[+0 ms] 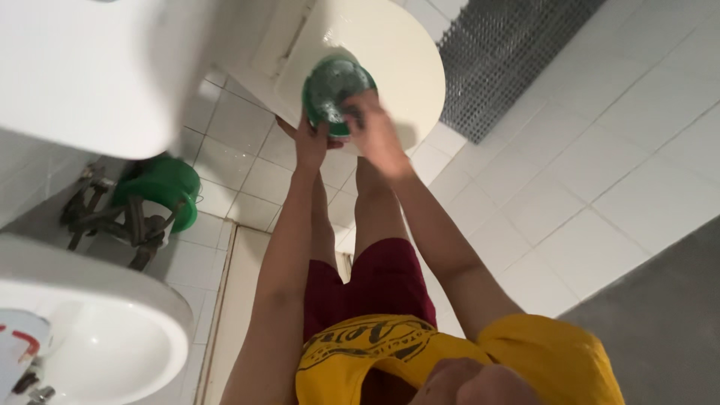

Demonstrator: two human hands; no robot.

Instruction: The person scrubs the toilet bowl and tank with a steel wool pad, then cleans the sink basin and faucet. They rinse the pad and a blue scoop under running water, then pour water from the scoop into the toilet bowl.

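over the toilet (405, 56), both hands grip a green scoop (334, 91).

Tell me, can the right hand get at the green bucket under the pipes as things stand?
Probably not at once: the right hand is on the green bowl over the toilet lid; the green bucket sits apart, behind pipes.

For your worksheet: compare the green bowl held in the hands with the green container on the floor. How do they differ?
The green bowl is lifted over the white toilet lid, gripped by the left hand and right hand; the green container sits untouched on the tiled floor by the pipes. The bowl's glistening inside faces the camera; the container shows its side. Both are green and round.
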